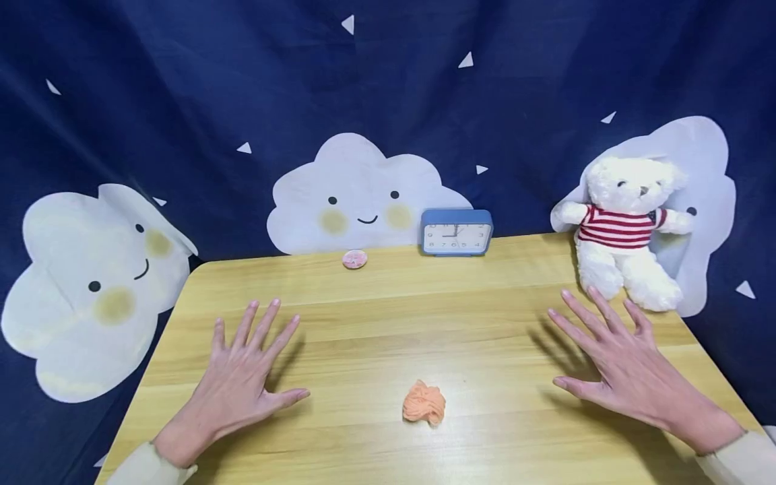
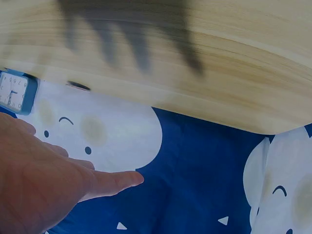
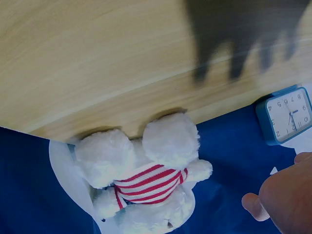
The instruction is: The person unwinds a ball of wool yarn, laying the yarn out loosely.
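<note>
A small crumpled bundle of orange yarn (image 1: 424,403) lies on the wooden table (image 1: 376,323) between the two hands. My left hand (image 1: 245,377) hovers over the table's left side, palm down with fingers spread, holding nothing. On the other side my right hand (image 1: 624,367) is likewise spread above the tabletop, its shadow falling beside it. Past the right fingertips sits a white teddy bear (image 1: 630,229) in a red-and-white striped shirt. In the right wrist view the teddy bear (image 3: 146,175) appears upside down.
At the back edge stands a blue desk clock (image 1: 457,232), with a small round pink patterned disc (image 1: 354,259) to its left. A dark blue curtain (image 1: 388,81) with white clouds and triangles hangs behind the table.
</note>
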{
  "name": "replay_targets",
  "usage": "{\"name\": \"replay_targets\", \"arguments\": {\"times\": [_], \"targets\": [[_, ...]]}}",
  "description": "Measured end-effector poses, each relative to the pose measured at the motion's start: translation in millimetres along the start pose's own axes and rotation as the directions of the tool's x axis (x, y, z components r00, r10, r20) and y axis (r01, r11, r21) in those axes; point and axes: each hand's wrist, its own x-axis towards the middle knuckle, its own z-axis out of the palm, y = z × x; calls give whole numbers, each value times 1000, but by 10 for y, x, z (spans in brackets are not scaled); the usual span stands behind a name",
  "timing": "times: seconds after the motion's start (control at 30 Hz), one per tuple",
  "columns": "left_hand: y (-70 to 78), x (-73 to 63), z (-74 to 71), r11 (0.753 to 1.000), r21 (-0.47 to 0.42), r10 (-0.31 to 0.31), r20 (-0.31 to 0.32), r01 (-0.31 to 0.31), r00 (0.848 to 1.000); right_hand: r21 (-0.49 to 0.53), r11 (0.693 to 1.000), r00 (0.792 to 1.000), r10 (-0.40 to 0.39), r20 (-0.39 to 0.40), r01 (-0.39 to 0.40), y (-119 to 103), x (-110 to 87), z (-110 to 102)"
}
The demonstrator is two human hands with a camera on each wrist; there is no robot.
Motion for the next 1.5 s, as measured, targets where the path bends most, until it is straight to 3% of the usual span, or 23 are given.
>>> {"name": "replay_targets", "arguments": {"times": [0.2,0.33,0.5,0.67,0.77,0.87,1.0,1.07,1.1,1.27,1.33,1.5], "targets": [[34,13,15,999,-27,-17,30,18,999,27,1000,1000,12,-2,-12,-44,9,29],[135,38,48,997,-74,-22,50,25,999,129,989,997,70,12,-71,-203,42,56],[378,133,99,980,-198,3,58,8,998,310,935,985,171,30,-172,-481,110,94],[650,267,121,924,-382,24,94,14,995,441,856,962,262,77,-269,-739,175,162],[801,327,126,873,-487,44,128,24,991,518,794,945,307,110,-318,-877,196,207],[932,366,127,800,-598,59,171,56,984,623,699,931,333,149,-350,-992,214,253],[1068,411,142,654,-746,76,230,126,970,758,543,920,341,195,-362,-1124,242,333],[1122,434,163,593,-790,87,251,152,964,809,469,919,334,209,-354,-1189,264,375],[1142,444,176,573,-803,92,259,162,961,827,440,920,328,215,-350,-1221,281,398],[1200,482,249,550,-813,79,278,191,957,885,291,915,291,279,-363,-1371,377,505],[1230,498,280,512,-831,72,291,215,954,887,241,902,287,322,-393,-1420,405,533],[1374,526,297,330,-888,63,358,319,932,866,173,869,266,417,-469,-1541,465,569]]}}
